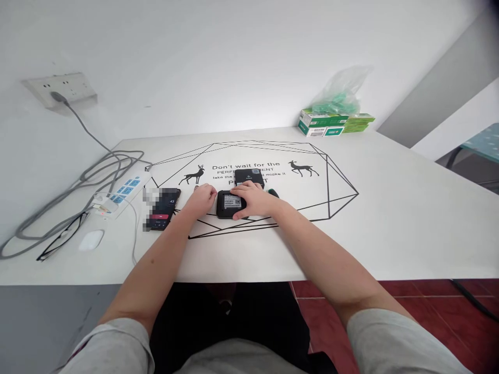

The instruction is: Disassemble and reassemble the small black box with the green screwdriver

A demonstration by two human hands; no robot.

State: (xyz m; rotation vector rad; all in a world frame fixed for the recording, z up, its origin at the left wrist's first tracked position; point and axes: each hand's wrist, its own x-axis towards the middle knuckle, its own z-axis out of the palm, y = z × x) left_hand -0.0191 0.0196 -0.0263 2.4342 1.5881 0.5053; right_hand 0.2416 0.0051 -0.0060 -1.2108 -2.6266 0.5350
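A black, rounded rectangular device [225, 209] lies on the white table with a white printed label [232, 201] facing up. My right hand [257, 201] grips its right part, thumb on the near side and fingers across the far side. To the left of the device, my left hand [202, 200] rests on the table with its fingers curled in; whatever they may hold is hidden. Just behind, a second flat black piece [249, 175] is partly covered by my right fingers. A green and black handle [273, 192] pokes out beyond my right hand.
Left of my arms lie a phone [166, 209] with a lit screen, a power strip [127, 192] with cables, glasses [64, 236] and a white case [91, 240]. Green and white boxes [323, 122] under a plastic bag [339, 98] stand at the back right.
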